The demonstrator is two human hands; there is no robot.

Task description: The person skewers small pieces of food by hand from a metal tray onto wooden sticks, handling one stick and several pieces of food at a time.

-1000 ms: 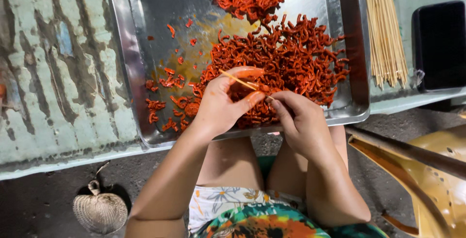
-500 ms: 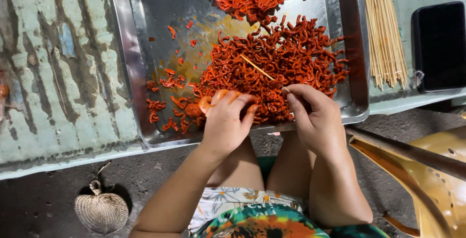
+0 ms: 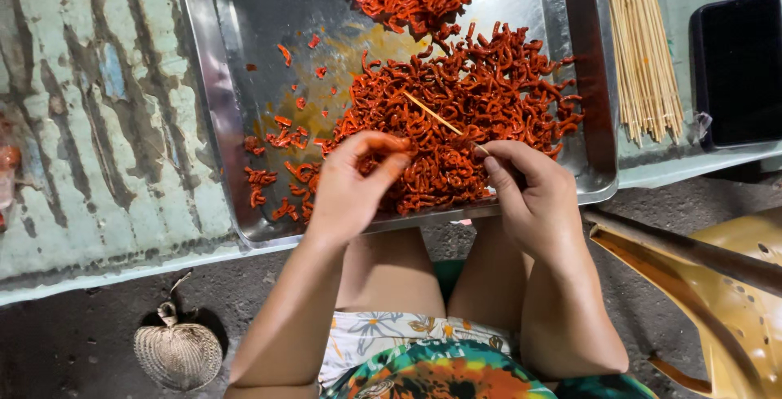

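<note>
Red-orange marinated strips point(image 3: 481, 114) heaped at tray point(image 3: 208, 122) near edge, right half. Right hand point(image 3: 533, 199) pinches bamboo skewer point(image 3: 440, 120), tip over heap. Left hand point(image 3: 354, 187) fingers curled, pinching one strip. Judgement: hold skewer steady, pierce strip centre, slide down.

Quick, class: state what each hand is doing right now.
Left hand: closed, pinching red-orange curled meat pieces.
Right hand: closed on a thin wooden skewer.
</note>
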